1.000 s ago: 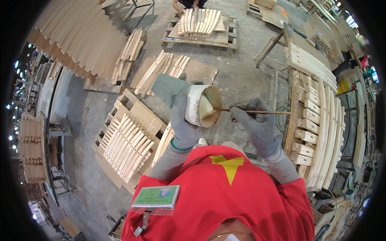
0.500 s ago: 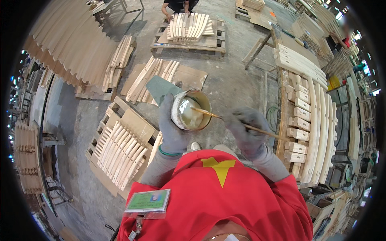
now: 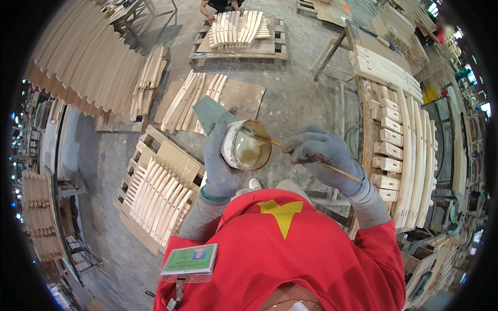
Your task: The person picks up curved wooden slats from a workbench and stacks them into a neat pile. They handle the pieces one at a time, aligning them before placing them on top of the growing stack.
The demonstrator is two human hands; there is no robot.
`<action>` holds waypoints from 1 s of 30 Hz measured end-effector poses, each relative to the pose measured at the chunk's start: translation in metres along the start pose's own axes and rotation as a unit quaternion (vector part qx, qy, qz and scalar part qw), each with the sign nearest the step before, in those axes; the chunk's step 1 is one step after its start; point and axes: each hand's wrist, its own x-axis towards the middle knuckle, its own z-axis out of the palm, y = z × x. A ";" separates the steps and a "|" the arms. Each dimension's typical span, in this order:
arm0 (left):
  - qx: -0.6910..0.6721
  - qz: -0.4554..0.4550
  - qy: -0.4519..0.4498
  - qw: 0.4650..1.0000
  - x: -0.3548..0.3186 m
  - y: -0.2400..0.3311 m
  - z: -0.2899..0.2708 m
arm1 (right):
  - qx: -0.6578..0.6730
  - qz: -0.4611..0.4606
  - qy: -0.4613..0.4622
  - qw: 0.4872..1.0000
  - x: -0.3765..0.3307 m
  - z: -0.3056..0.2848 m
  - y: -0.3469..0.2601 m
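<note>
My left hand (image 3: 220, 166), in a grey glove, grips a small round tin can (image 3: 245, 146) tilted so its mouth faces me; a pale creamy paste fills it. A green flat sheet (image 3: 208, 113) sticks out behind the can. My right hand (image 3: 322, 155), also gloved in grey, pinches a thin wooden stick (image 3: 340, 171) whose far end dips into the can's paste. Both hands are in front of my chest, above a concrete floor.
A pallet of curved wooden slats (image 3: 158, 189) lies at my lower left, more slats (image 3: 192, 101) beyond it. A bench with wooden blocks and long slats (image 3: 402, 150) stands to my right. Another person's hands work on a slat pile (image 3: 236, 28) at the top.
The can has been tipped from side-on to mouth-up, and the stick, held level beside it before, now has its tip inside the paste. My view has shifted slightly forward.
</note>
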 end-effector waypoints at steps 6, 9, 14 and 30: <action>-0.120 -0.113 0.013 0.986 0.013 0.007 0.012 | 0.016 0.014 0.037 0.999 -0.014 -0.009 0.001; 0.055 0.036 -0.035 0.997 0.021 -0.005 0.015 | 0.024 0.054 0.082 0.995 -0.031 -0.019 0.008; -0.109 -0.146 0.033 0.983 0.040 -0.016 0.042 | 0.008 0.276 0.224 0.935 -0.073 -0.023 0.036; -0.399 -0.397 -0.039 0.825 0.177 -0.099 0.125 | -0.519 0.431 0.278 0.684 -0.233 -0.195 0.276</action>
